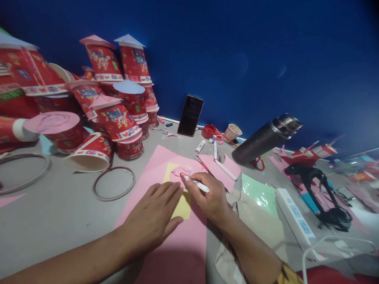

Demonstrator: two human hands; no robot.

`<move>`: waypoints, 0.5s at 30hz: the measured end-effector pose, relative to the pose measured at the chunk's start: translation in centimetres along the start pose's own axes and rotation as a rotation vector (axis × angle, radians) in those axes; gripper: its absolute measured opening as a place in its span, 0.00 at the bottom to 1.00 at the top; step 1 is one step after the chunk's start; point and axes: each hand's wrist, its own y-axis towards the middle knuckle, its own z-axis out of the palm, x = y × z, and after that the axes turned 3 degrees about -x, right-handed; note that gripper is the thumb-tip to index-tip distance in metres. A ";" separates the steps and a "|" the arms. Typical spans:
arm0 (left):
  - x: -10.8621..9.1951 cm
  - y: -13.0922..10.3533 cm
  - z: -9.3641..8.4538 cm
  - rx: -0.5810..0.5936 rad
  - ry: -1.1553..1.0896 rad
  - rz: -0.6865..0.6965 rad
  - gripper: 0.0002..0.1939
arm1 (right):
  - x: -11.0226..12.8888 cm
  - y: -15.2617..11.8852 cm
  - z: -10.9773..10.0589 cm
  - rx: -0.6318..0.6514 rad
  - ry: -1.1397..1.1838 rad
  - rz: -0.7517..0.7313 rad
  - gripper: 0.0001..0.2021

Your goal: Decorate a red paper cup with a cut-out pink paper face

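Note:
My right hand (209,195) is closed round a white marker pen (199,184), its red tip end down at a pink paper piece (177,176). A fish-like outline is drawn on that pink piece, which lies on a yellow sheet (185,205). Beneath both spreads a large pink paper sheet (160,163). My left hand (154,213) rests flat over the yellow and pink papers, fingers stretched out, and covers part of them. Just past my right hand lie scissors (204,165) partly under view and another white marker (226,170) on a pink scrap.
Red paper cups (118,122) with paper tops stand stacked at the left, beside a ring (114,183). A phone (190,116) leans on the blue wall. A dark bottle (263,140), a green sheet (259,193), a power strip (297,221) and a black strap device (319,193) are at the right.

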 end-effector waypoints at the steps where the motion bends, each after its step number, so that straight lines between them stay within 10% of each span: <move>1: 0.0 0.0 0.0 0.006 -0.004 0.003 0.28 | -0.1 0.0 0.1 0.016 0.001 -0.012 0.09; 15: 0.2 -0.1 0.3 -0.018 0.008 0.018 0.28 | -0.3 -0.1 0.4 -0.005 -0.029 -0.017 0.09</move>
